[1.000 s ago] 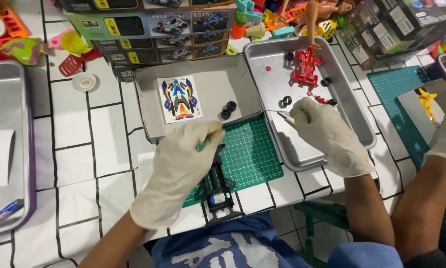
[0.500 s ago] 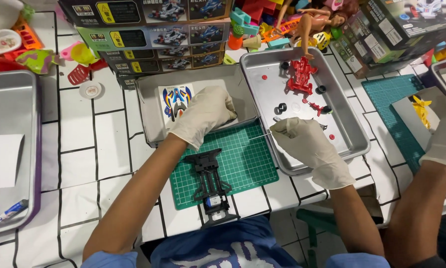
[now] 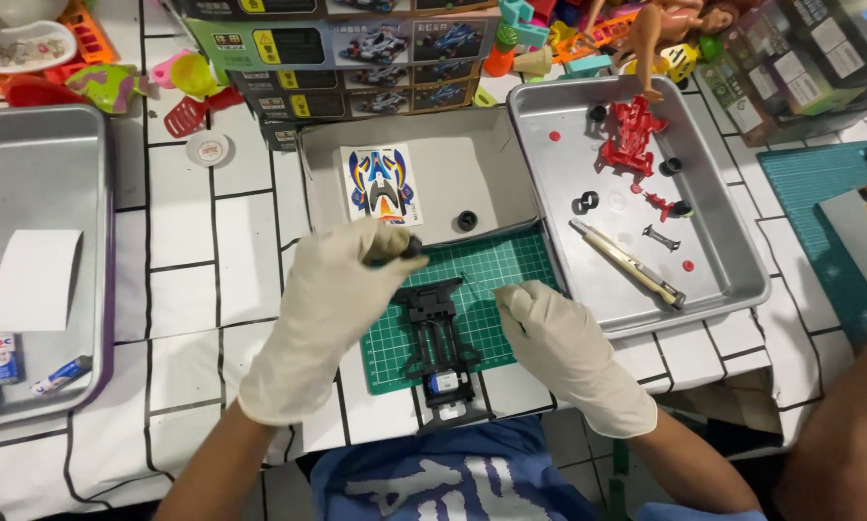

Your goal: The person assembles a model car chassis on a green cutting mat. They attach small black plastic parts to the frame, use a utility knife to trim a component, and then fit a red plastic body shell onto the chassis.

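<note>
My left hand [image 3: 327, 318] pinches a small black wheel [image 3: 411, 248] – my right hand [image 3: 559, 347], loosely curled and empty, steadies the black chassis [image 3: 440, 342]. A loose glove grip risks dropping it.

1. Two gloved hands: the left hand [image 3: 327, 318] at about seven o'clock, the right hand [image 3: 568, 352] at five o'clock.
2. One black car frame [image 3: 440, 338] at six o'clock, on one green cutting mat [image 3: 496, 275].
3. Three metal trays: a left tray [image 3: 38, 174] at nine o'clock, a middle tray [image 3: 472, 169] at twelve, a right tray [image 3: 732, 260] at two.
4. One sticker sheet [image 3: 380, 183] in the middle tray.
5. One red car part [image 3: 631, 135] at one o'clock.
6. One knife [image 3: 626, 262] in the right tray.
7. One white paper [image 3: 36, 280] in the left tray.
</note>
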